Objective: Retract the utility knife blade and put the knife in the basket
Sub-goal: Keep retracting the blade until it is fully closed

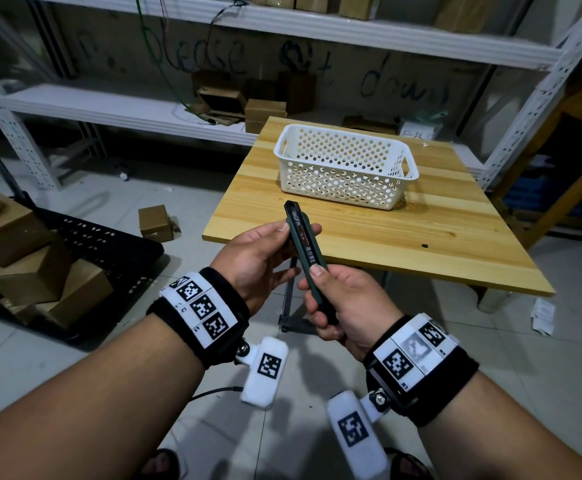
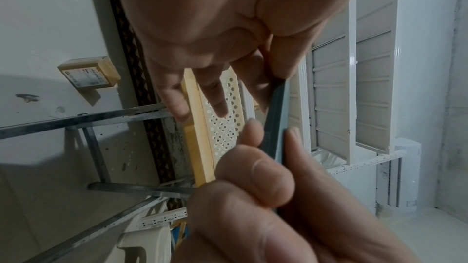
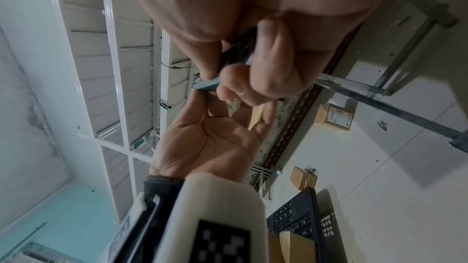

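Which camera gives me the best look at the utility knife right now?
The head view: the utility knife shows nearly end to end, label up, held between both hands short of the basket. The left wrist view shows only a narrow edge between fingers; the right wrist view shows only a short end, mostly hidden.

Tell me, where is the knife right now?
In the head view the knife is in the middle, held up by the left hand and right hand, just before the table's near edge, short of the white basket.
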Demonstrator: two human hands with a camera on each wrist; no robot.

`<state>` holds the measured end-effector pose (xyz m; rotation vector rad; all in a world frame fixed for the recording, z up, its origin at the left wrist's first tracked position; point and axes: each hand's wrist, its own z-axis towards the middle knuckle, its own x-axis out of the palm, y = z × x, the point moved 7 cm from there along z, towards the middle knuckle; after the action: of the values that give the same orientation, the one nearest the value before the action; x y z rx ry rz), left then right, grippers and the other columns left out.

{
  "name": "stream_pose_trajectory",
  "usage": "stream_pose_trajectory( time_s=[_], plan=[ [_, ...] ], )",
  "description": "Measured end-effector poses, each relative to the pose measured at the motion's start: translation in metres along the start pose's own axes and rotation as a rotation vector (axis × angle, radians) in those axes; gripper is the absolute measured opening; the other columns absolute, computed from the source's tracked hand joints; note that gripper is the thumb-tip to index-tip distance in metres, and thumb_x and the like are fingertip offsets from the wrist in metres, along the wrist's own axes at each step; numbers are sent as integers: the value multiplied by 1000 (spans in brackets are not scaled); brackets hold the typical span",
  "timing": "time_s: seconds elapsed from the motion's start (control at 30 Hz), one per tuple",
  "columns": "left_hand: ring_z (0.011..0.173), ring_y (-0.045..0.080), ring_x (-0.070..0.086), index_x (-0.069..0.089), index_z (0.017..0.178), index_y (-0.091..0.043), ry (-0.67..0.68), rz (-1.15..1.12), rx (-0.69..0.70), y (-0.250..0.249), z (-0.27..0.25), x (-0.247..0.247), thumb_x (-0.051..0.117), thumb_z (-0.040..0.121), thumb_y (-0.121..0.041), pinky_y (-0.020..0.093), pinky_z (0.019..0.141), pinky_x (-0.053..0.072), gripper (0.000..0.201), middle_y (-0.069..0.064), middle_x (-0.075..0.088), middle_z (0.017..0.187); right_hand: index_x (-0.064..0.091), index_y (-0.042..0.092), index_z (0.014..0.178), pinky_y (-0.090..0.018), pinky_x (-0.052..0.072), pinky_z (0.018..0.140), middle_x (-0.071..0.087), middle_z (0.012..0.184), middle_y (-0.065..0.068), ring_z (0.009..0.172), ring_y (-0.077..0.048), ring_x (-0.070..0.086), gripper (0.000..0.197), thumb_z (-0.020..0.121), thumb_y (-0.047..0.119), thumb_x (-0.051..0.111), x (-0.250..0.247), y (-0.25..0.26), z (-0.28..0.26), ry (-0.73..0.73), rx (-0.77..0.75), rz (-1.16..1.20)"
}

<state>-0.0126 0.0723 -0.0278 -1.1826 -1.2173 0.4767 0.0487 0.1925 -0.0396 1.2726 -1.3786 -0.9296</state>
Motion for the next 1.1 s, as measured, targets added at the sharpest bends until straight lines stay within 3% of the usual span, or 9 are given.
stream_pose_trajectory(
  time_s=[0.3, 0.47, 0.67, 0.8, 0.97, 1.1],
  plan=[
    [110, 19, 73, 76, 104, -20, -16, -17, -8, 2, 0, -2, 47, 107, -21, 59, 116, 36, 29, 5, 77, 125, 56, 2, 97, -19, 25, 35, 51, 62, -7, 42, -13, 41, 24, 106, 22, 46, 1, 0, -1, 8, 5, 3],
    [109, 21, 73, 75, 108, -17, -19, -44, -7, 3, 1, -3, 47, 107, -20, 48, 95, 49, 28, 8, 76, 127, 56, 2, 100, -19, 26, 35, 51, 63, -7, 44, -13, 42, 23, 106, 21, 45, 2, -1, -1, 16, 12, 3],
    [109, 22, 72, 74, 109, -16, -18, -40, -1, 3, 3, -4, 47, 107, -19, 48, 93, 50, 28, 7, 77, 126, 56, 2, 99, -20, 27, 35, 52, 64, -8, 45, -15, 43, 22, 106, 19, 44, 3, -2, -1, 18, 28, 10],
    [106, 20, 74, 72, 115, -14, -28, -48, 5, 2, 5, -6, 46, 108, -19, 41, 82, 54, 27, 8, 76, 127, 59, 0, 101, -21, 29, 34, 55, 66, -10, 45, -15, 46, 22, 105, 19, 48, 0, -1, 1, -29, 14, 8],
    [109, 18, 75, 70, 113, -18, -65, -46, 18, -1, 7, -12, 47, 108, -20, 48, 101, 49, 23, 5, 76, 129, 62, 2, 104, -23, 36, 36, 64, 75, -13, 50, -18, 55, 17, 99, 18, 60, -14, 6, 3, -142, -23, 43],
    [99, 17, 75, 63, 126, -23, -119, -99, 32, -4, 9, -18, 49, 107, -15, 42, 91, 50, 25, 7, 75, 130, 61, -1, 113, -25, 46, 41, 68, 85, -19, 56, -20, 62, 21, 96, 9, 63, -31, 15, 4, -239, -44, 153]
  ],
)
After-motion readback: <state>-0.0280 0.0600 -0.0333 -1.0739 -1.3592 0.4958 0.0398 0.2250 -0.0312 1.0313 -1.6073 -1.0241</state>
